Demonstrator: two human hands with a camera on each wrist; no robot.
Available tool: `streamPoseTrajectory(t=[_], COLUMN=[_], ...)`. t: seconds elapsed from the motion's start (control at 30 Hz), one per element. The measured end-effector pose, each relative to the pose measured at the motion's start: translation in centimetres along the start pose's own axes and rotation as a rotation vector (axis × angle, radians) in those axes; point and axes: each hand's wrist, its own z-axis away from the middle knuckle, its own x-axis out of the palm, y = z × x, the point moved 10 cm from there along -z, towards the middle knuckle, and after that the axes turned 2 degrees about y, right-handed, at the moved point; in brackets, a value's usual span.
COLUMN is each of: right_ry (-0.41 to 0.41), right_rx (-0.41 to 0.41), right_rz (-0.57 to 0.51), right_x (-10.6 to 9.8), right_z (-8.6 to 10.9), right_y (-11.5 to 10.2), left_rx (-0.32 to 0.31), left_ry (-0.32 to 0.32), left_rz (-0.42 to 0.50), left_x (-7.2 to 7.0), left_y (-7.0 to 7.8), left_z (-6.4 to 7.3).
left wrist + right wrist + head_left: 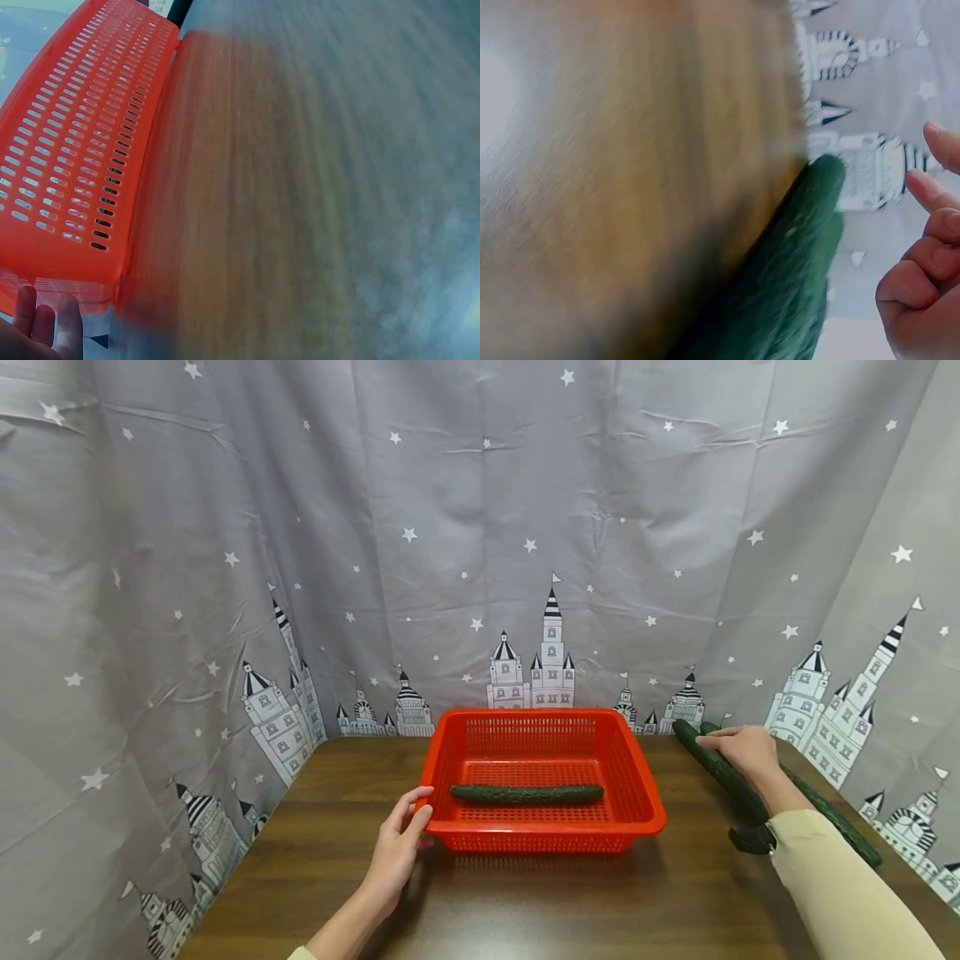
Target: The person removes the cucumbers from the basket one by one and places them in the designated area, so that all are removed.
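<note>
A red plastic basket (542,843) with slotted walls stands on the wooden table, and one long dark green cucumber (527,794) lies crosswise in it. My left hand (401,835) grips the basket's front left corner, fingers against its outer side in the left wrist view. Over at the right, my right hand (742,752) hovers over the cucumbers with nothing in its grasp. Its thumb and forefinger reach forward with a gap between them; the other fingers curl in. Beneath it lies a cucumber (712,764), and a further cucumber (832,814) is partly hidden by the arm.
Brown wooden table (330,827) surrounds the basket. A grey curtain (450,527) printed with stars and castles hangs behind and along both sides, close to the table's edges. A small black object (752,840) shows at my right wrist.
</note>
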Motion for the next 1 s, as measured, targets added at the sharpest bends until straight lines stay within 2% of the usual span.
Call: streamPoseTrajectory(t=[0.1, 0.2, 0.43, 0.63, 0.77, 0.9, 1.0], right_ry=[-0.048, -0.091, -0.140, -0.226, -0.247, -0.280, -0.335], right_rx=[0.016, -0.008, -0.060, -0.070, -0.086, -0.085, -0.090], right_rz=[-0.100, -0.157, -0.175, -0.182, -0.185, -0.246, -0.283], right_x=[0.5, 0.9, 1.4, 2.6, 3.2, 3.9, 4.9], right_z=[-0.3, -0.6, -1.3, -1.7, -2.0, -2.1, -1.9], right_y=[-1.4, -3.3, -7.4, -10.0, -11.5, -12.8, -13.6], left_rx=[-0.004, -0.012, -0.013, -0.012, -0.009, -0.004, 0.000], left_ry=[0.008, 0.013, 0.007, 0.009, 0.006, 0.002, 0.000], left_rz=[0.002, 0.002, 0.011, 0.010, 0.009, 0.012, 0.012], left_x=[-0.1, -0.2, -0.1, -0.2, -0.1, 0.0, 0.0], left_y=[-0.1, -0.2, -0.2, -0.2, -0.2, -0.1, -0.1], left_z=[0.1, 0.2, 0.2, 0.2, 0.1, 0.0, 0.0])
